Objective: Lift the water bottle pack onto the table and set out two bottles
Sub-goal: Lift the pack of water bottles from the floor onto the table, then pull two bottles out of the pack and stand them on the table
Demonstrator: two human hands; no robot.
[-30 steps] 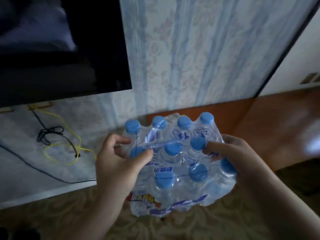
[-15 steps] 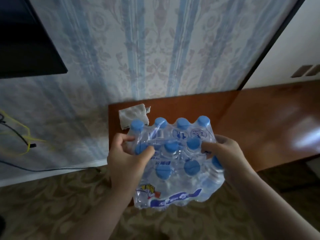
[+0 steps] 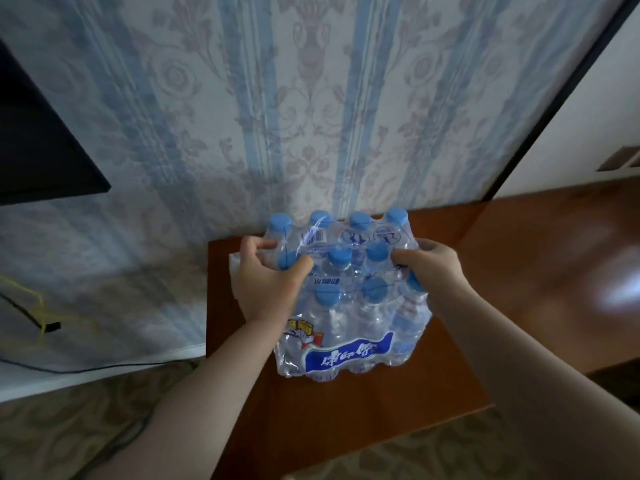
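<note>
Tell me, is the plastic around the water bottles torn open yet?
Not that I can see. The clear wrap stretches unbroken over the blue caps, with the left hand and right hand gripping it.

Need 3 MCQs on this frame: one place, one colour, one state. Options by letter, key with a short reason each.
1. Where is the water bottle pack?
A. over the wooden table
B. on the carpet
C. on a chair

2. What colour are the bottle caps?
A. red
B. white
C. blue

3. How is the pack held?
A. left hand only
B. left hand and right hand, both gripping its top
C. by neither hand

Key: 1 A, brown tabletop shows beneath it; 2 C, every visible cap is blue; 3 B, fingers of both hands dig into the plastic wrap.
</note>
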